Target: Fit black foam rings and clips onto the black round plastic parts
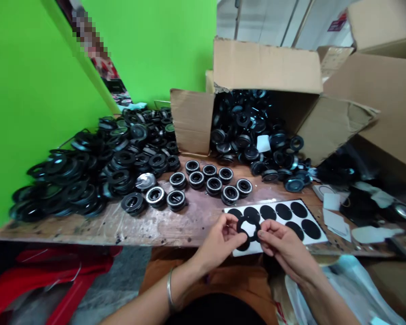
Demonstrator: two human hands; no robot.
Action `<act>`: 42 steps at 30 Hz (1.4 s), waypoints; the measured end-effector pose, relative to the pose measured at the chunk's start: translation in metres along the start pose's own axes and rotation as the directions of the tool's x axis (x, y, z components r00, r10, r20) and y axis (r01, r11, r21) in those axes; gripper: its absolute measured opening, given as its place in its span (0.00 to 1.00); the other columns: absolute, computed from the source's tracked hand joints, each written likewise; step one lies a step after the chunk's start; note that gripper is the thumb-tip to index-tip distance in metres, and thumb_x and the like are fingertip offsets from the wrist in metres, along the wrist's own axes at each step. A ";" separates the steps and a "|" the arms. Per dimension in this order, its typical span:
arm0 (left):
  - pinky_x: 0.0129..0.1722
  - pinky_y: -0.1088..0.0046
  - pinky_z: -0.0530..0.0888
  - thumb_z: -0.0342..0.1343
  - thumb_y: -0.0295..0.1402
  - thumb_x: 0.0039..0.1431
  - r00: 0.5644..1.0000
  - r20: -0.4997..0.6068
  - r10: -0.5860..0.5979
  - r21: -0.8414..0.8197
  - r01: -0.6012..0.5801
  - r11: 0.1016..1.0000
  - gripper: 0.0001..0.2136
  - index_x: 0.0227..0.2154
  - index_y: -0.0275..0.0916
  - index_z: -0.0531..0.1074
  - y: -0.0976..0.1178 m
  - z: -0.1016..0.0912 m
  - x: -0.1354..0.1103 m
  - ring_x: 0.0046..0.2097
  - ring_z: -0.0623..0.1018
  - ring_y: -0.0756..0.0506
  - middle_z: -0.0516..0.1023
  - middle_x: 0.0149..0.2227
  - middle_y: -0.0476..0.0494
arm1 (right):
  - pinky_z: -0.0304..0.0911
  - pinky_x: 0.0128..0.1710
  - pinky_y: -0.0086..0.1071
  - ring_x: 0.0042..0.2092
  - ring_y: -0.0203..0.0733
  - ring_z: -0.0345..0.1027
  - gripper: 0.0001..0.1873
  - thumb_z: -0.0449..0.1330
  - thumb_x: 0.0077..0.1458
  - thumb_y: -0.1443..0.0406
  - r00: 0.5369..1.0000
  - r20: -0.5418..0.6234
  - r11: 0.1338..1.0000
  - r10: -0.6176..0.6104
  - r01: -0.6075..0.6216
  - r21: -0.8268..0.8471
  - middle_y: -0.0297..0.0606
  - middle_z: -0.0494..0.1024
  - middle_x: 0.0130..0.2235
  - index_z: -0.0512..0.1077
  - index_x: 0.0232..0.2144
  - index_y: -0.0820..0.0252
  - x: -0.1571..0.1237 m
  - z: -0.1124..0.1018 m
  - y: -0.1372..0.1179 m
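Observation:
Between my two hands, above a white sticker sheet, is a thin black ring (242, 224) with white showing through its middle. My left hand (223, 235) pinches its left side between thumb and fingers. On the opposite side, my right hand (280, 243) has its thumb and fingertips closed on the rim. The white sheet (316, 240) lies at the front edge of the table and carries rows of black round stickers (298, 209); my hands cover some of them. Beyond it stand several black round parts (214, 185) with silvery rings and open centres, grouped on the tabletop.
A large heap of black round parts (122, 158) fills the table's left side. An open cardboard box (267, 65) lies at the back, with similar parts spilling out. White paper pieces (334, 220) lie at right. A red stool (61, 275) stands below the wooden table (122, 230).

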State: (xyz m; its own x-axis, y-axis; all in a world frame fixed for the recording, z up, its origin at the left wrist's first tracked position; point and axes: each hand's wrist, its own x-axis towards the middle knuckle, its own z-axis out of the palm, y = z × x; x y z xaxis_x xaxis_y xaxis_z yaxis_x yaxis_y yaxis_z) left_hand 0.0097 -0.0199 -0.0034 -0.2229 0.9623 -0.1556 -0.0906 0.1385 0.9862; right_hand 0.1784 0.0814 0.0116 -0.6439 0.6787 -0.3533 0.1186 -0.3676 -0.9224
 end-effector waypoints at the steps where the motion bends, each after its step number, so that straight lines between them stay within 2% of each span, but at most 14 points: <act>1: 0.36 0.73 0.72 0.60 0.38 0.54 0.998 -0.030 -0.058 -0.139 0.053 0.989 0.14 0.39 0.39 0.64 0.002 -0.004 -0.002 0.34 0.73 0.50 0.70 0.34 0.49 | 0.48 0.20 0.24 0.21 0.28 0.52 0.18 0.67 0.48 0.54 0.999 0.034 1.000 0.007 -0.006 -0.024 0.26 0.62 0.21 0.65 0.27 0.60 0.004 0.012 0.003; 4: 0.29 0.78 0.66 0.60 0.36 0.53 0.989 -0.113 -0.097 -0.254 0.066 0.965 0.12 0.33 0.38 0.63 0.003 -0.025 -0.007 0.29 0.70 0.53 0.68 0.29 0.52 | 0.57 0.24 0.26 0.25 0.32 0.59 0.17 0.67 0.47 0.54 0.995 0.060 0.974 -0.083 0.094 -0.206 0.31 0.68 0.25 0.69 0.31 0.60 0.015 0.037 0.007; 9: 0.29 0.77 0.64 0.58 0.32 0.53 0.984 -0.177 -0.006 -0.023 0.002 1.000 0.08 0.33 0.38 0.65 0.002 -0.055 -0.021 0.30 0.68 0.52 0.68 0.29 0.52 | 0.62 0.31 0.29 0.32 0.36 0.63 0.14 0.62 0.53 0.57 0.953 0.092 0.831 -0.287 0.296 -0.471 0.37 0.73 0.35 0.70 0.38 0.59 0.034 0.060 0.001; 14: 0.29 0.78 0.64 0.55 0.31 0.56 0.987 -0.154 0.034 0.167 -0.008 0.986 0.04 0.33 0.38 0.66 0.008 -0.065 -0.034 0.29 0.67 0.52 0.67 0.27 0.53 | 0.56 0.29 0.29 0.29 0.36 0.60 0.05 0.57 0.54 0.65 0.913 0.301 0.640 -0.274 0.407 -0.651 0.32 0.68 0.27 0.69 0.27 0.58 0.042 0.080 -0.013; 17: 0.35 0.75 0.69 0.54 0.30 0.58 0.988 -0.115 0.106 0.315 -0.065 0.947 0.08 0.41 0.39 0.68 0.014 -0.073 -0.040 0.35 0.71 0.49 0.71 0.35 0.48 | 0.53 0.28 0.28 0.27 0.35 0.59 0.07 0.55 0.53 0.66 0.916 0.315 0.627 -0.249 0.401 -0.668 0.30 0.66 0.24 0.66 0.24 0.58 0.041 0.086 -0.015; 20: 0.47 0.67 0.70 0.55 0.28 0.57 0.930 -0.191 0.313 0.613 -0.137 0.778 0.21 0.54 0.42 0.63 0.020 -0.090 -0.041 0.48 0.70 0.44 0.66 0.50 0.40 | 0.53 0.27 0.28 0.26 0.35 0.58 0.07 0.56 0.53 0.64 0.943 0.225 0.692 -0.245 0.333 -0.640 0.30 0.65 0.23 0.65 0.24 0.58 0.043 0.087 -0.012; 23: 0.51 0.58 0.67 0.55 0.24 0.56 0.856 -0.271 0.440 0.873 0.026 0.487 0.18 0.50 0.41 0.67 0.023 -0.115 -0.033 0.51 0.66 0.39 0.64 0.51 0.38 | 0.53 0.27 0.28 0.27 0.34 0.57 0.11 0.58 0.53 0.60 0.967 0.124 0.802 -0.221 0.253 -0.542 0.30 0.65 0.24 0.65 0.23 0.59 0.045 0.081 -0.005; 26: 0.49 0.55 0.67 0.56 0.24 0.55 0.859 -0.272 0.434 0.943 0.148 0.298 0.10 0.41 0.40 0.72 0.023 -0.138 -0.023 0.48 0.66 0.38 0.66 0.47 0.39 | 0.48 0.23 0.27 0.24 0.32 0.53 0.15 0.60 0.53 0.55 0.992 0.046 0.896 -0.118 0.127 -0.426 0.29 0.63 0.22 0.67 0.24 0.60 0.045 0.073 0.000; 28: 0.48 0.57 0.68 0.57 0.26 0.56 0.875 -0.228 0.427 0.955 0.114 0.274 0.06 0.37 0.39 0.73 0.021 -0.143 -0.019 0.47 0.66 0.39 0.67 0.45 0.39 | 0.44 0.21 0.26 0.22 0.30 0.51 0.17 0.61 0.52 0.52 0.999 0.012 0.938 -0.044 0.045 -0.343 0.28 0.62 0.20 0.67 0.25 0.60 0.044 0.067 0.003; 31: 0.46 0.61 0.70 0.59 0.29 0.55 0.888 -0.200 0.415 0.930 0.039 0.365 0.05 0.35 0.38 0.72 0.016 -0.128 -0.023 0.45 0.68 0.40 0.68 0.43 0.40 | 0.45 0.20 0.25 0.22 0.30 0.52 0.18 0.64 0.50 0.52 0.999 -0.030 0.978 -0.022 0.015 -0.208 0.28 0.64 0.21 0.68 0.25 0.60 0.043 0.063 0.007; 36: 0.45 0.59 0.70 0.58 0.34 0.56 0.884 -0.321 0.340 0.771 0.036 0.636 0.10 0.41 0.41 0.69 0.007 -0.093 -0.040 0.44 0.70 0.41 0.67 0.42 0.42 | 0.49 0.21 0.25 0.22 0.30 0.54 0.17 0.67 0.48 0.54 0.998 -0.054 1.000 0.024 -0.024 -0.014 0.28 0.65 0.21 0.68 0.24 0.60 0.043 0.066 0.009; 38: 0.41 0.60 0.73 0.55 0.36 0.58 0.873 -0.426 0.235 0.587 0.069 0.807 0.12 0.44 0.41 0.66 0.003 -0.093 -0.041 0.38 0.72 0.44 0.68 0.37 0.45 | 0.52 0.23 0.25 0.24 0.31 0.56 0.16 0.68 0.46 0.55 0.998 -0.039 0.997 0.048 -0.046 0.060 0.29 0.67 0.22 0.69 0.23 0.60 0.044 0.072 0.009; 40: 0.33 0.61 0.76 0.54 0.39 0.58 0.880 -0.474 0.021 0.274 0.125 0.954 0.13 0.44 0.41 0.63 -0.001 -0.098 -0.039 0.30 0.73 0.47 0.66 0.30 0.50 | 0.56 0.26 0.25 0.26 0.31 0.59 0.15 0.70 0.44 0.57 0.998 -0.028 0.991 0.058 -0.054 0.124 0.29 0.69 0.24 0.71 0.23 0.61 0.046 0.081 0.009; 42: 0.28 0.63 0.77 0.54 0.40 0.57 0.895 -0.399 -0.198 -0.067 0.187 0.980 0.14 0.41 0.40 0.61 -0.004 -0.101 -0.036 0.24 0.72 0.48 0.64 0.25 0.55 | 0.59 0.31 0.25 0.29 0.32 0.61 0.14 0.71 0.41 0.58 0.998 -0.023 0.984 0.057 -0.053 0.171 0.31 0.72 0.27 0.73 0.23 0.61 0.048 0.092 0.011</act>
State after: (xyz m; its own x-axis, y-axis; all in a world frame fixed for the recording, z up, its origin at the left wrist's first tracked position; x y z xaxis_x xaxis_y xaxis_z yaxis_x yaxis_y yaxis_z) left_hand -0.0799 -0.0784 -0.0077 -0.5688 0.7409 -0.3570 -0.1955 0.2998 0.9337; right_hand 0.0793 0.0511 -0.0006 -0.6186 0.6708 -0.4091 0.0212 -0.5063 -0.8621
